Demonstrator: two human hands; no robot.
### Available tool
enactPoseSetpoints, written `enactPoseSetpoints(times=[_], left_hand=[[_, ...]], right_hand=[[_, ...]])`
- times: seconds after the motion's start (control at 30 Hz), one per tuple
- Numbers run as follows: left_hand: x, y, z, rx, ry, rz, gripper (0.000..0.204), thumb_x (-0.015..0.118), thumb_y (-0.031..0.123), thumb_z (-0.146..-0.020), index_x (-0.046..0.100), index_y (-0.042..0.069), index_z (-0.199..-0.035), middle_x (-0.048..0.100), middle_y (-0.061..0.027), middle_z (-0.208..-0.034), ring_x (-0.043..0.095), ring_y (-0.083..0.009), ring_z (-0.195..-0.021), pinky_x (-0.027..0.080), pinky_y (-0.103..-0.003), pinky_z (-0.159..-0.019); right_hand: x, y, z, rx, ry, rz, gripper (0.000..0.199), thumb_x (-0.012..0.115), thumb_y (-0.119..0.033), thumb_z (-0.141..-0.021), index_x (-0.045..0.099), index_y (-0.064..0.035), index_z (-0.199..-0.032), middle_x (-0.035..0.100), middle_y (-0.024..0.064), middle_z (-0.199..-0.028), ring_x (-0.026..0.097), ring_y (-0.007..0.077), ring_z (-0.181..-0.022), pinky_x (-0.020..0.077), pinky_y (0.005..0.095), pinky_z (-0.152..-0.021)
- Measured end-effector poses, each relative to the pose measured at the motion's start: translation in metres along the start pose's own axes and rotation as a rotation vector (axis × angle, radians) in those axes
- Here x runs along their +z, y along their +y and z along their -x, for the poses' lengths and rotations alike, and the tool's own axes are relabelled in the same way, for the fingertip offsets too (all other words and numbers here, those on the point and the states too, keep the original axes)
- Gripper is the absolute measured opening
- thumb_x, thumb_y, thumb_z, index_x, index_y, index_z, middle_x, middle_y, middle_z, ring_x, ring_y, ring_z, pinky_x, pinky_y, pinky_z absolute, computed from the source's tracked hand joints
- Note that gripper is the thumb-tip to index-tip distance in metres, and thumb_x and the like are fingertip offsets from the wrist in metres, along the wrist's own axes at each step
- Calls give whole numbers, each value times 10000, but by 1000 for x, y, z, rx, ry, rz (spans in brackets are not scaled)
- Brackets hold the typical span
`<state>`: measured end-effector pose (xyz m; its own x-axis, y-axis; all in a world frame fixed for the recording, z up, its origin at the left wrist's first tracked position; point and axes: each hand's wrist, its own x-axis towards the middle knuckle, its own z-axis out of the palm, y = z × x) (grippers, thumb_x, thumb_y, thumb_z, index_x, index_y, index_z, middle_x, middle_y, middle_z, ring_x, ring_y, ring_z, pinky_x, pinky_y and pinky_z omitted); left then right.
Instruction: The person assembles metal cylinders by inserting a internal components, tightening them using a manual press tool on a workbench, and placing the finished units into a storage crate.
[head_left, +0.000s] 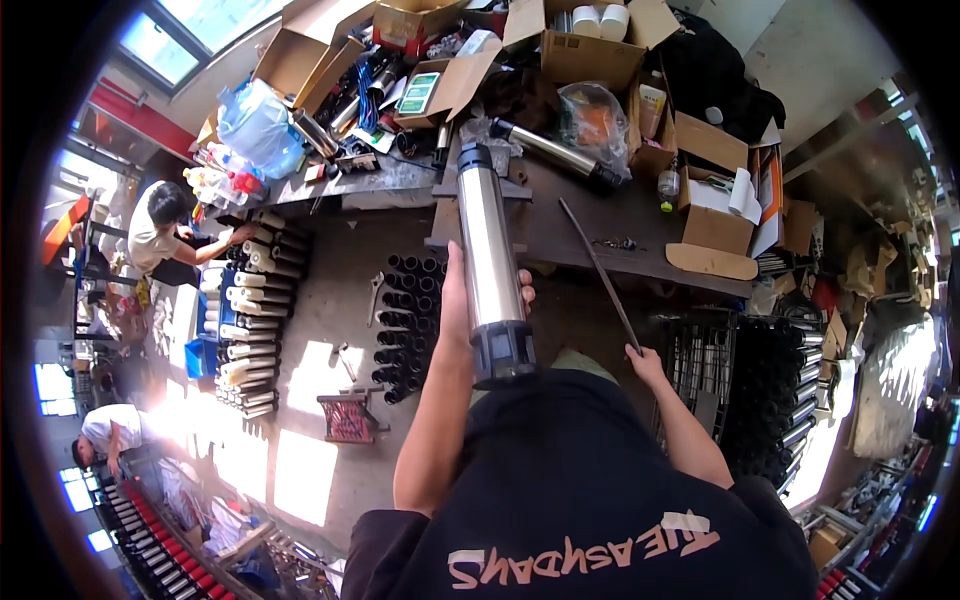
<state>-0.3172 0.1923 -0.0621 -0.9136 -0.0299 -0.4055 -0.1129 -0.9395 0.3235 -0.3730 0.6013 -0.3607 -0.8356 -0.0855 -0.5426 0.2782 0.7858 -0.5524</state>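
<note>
My left hand [456, 305] is closed around a shiny steel pump cylinder [487, 235], its fingertips showing on the far side. The cylinder stands lengthwise before my chest, with a black cap at the far end and a black slotted piece at the near end. Its far end overlaps a metal block on the workbench [640, 235]; whether they touch I cannot tell. In my right hand [647, 363], the fingers grip the near end of a long thin metal rod [598, 262]. The rod slants up and left, its far tip over the bench. Another steel pump cylinder [556, 152] lies on the bench.
Open cardboard boxes [712, 215], bags and loose parts crowd the bench. Black cylindrical parts [405, 310] stand on the floor at left, beside a small red stool [347, 418]. A metal rack [700, 365] stands right. Another person [165, 235] works at far left near stacked tubes.
</note>
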Motion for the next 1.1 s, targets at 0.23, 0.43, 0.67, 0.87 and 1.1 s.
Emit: enactPoseSetpoints(times=[0.23, 0.43, 0.67, 0.87, 1.1], left_hand=[[11, 13, 9, 111, 141, -202, 704, 229, 669, -1007, 526, 38, -1105, 637, -165, -788, 679, -289, -653, 579, -394, -523], [-1, 12, 5, 120, -11, -82, 672, 291, 679, -996, 502, 88, -1235, 622, -200, -927, 654, -316, -749, 591, -395, -609], [12, -1, 6, 119, -123, 132, 664, 286, 665, -994, 478, 56, -1176, 593, -169, -933, 621, -268, -772, 555, -366, -645], [4, -8, -6, 121, -87, 141, 637, 374, 617, -997, 472, 15, -1181, 597, -176, -949, 630, -274, -782, 575, -381, -637], [-26, -8, -28, 72, -202, 490, 649, 640, 406, -887, 433, -91, -1249, 532, -212, -1109, 625, -271, -883, 574, -324, -748]], right_hand=[[29, 25, -14, 29, -72, -22, 430, 669, -456, -899, 729, -44, -792, 656, 57, -686, 622, 182, -673, 481, 340, -665], [51, 39, -11, 73, -63, -19, 378, 666, -394, -905, 732, -40, -789, 690, 76, -699, 655, 196, -651, 501, 355, -646], [42, 36, -9, 51, 21, 15, 401, 670, -440, -885, 740, -57, -792, 690, 99, -692, 671, 232, -661, 512, 384, -657], [0, -35, 39, 109, 266, 88, 621, 625, -629, -860, 687, -20, -756, 597, 147, -607, 641, 307, -637, 468, 434, -625], [-62, -65, 53, -281, 263, -5, 564, 671, -465, -913, 549, 8, -631, 435, 87, -500, 411, 177, -474, 339, 370, -491]])
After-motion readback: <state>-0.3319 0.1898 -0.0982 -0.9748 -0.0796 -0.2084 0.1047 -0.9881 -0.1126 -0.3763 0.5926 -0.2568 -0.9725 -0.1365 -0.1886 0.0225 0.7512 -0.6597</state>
